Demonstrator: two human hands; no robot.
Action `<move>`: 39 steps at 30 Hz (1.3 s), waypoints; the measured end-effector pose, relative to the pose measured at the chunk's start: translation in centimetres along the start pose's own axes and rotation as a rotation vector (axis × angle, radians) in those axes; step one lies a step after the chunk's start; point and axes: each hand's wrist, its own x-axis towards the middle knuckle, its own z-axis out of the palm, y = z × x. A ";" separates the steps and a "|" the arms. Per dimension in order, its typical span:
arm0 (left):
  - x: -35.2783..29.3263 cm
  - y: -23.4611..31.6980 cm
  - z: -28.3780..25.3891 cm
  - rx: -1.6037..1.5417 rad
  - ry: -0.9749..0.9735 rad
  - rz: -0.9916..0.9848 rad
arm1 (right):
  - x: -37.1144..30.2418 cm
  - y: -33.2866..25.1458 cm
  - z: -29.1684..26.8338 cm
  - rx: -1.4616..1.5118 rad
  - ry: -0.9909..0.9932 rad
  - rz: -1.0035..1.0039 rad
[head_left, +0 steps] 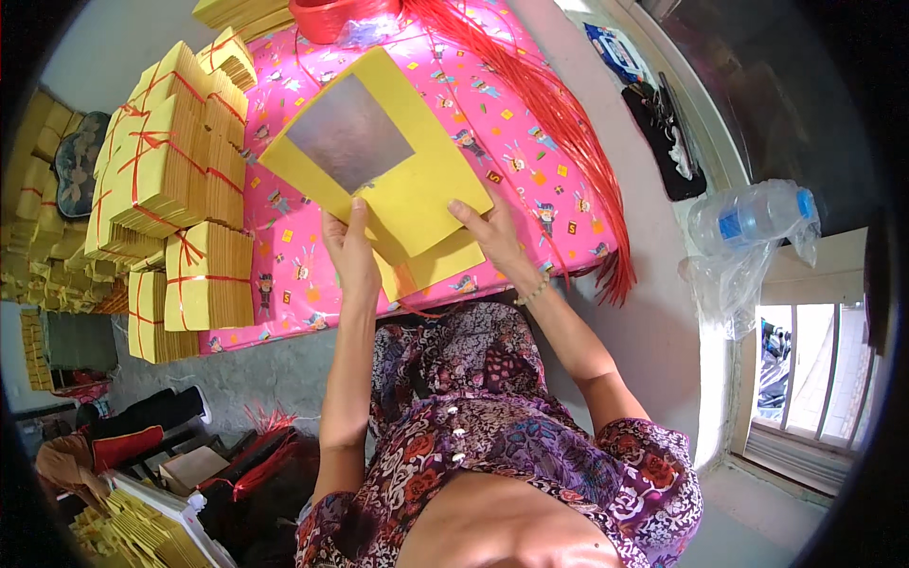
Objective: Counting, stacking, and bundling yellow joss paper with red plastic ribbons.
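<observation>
While the left hand pinches the near left edge of a yellow sheet with a silvery patch, I see the right hand clasping its near right edge, over the pink table cover, right of red-tied bundles.

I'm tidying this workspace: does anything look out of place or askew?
Mainly the red strands: loose ends overhang the pink table cover's near right corner, unlike the tied yellow bundles at left. The held yellow paper isn't squared with the paper beneath.
</observation>
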 end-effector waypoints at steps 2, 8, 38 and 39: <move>0.1 -0.8 -0.5 0.007 -0.045 -0.052 | -0.4 -0.8 0.6 0.131 0.083 0.120; 0.3 -0.9 -2.3 0.107 -0.181 -0.291 | -1.9 -1.6 -1.2 -0.022 0.071 0.292; 4.0 -8.2 -8.9 -0.748 -0.275 -0.981 | -2.2 -2.1 0.0 -0.957 0.074 -0.294; 4.1 -7.9 -8.6 -0.739 -0.272 -0.978 | -2.4 -2.4 0.6 -0.987 0.040 -0.354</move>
